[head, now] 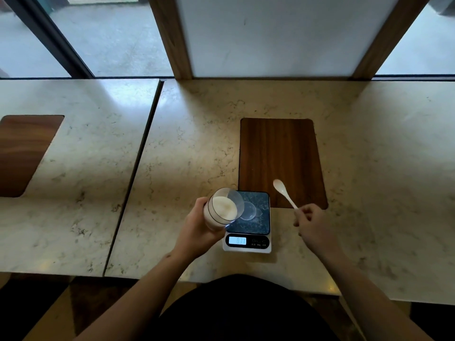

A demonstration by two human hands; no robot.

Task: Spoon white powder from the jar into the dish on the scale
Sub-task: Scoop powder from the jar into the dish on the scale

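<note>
My left hand (197,225) grips a clear glass jar (222,207) with white powder inside, tilted so its mouth faces me above the left edge of the scale (248,222). A small clear dish (248,210) sits on the scale's dark platform, partly hidden behind the jar's rim. The scale's lit display (237,240) faces me. To the right of the scale, my right hand (311,223) pinches the handle end of a white plastic spoon (283,191). Its bowl points up and away over the wooden inlay and looks empty.
The scale stands on a marble counter (187,148) with a dark wooden inlay (280,161) just behind it. A second wooden inlay (22,153) lies far left past a seam in the counter. A wood-framed white panel (270,35) rises at the counter's back edge.
</note>
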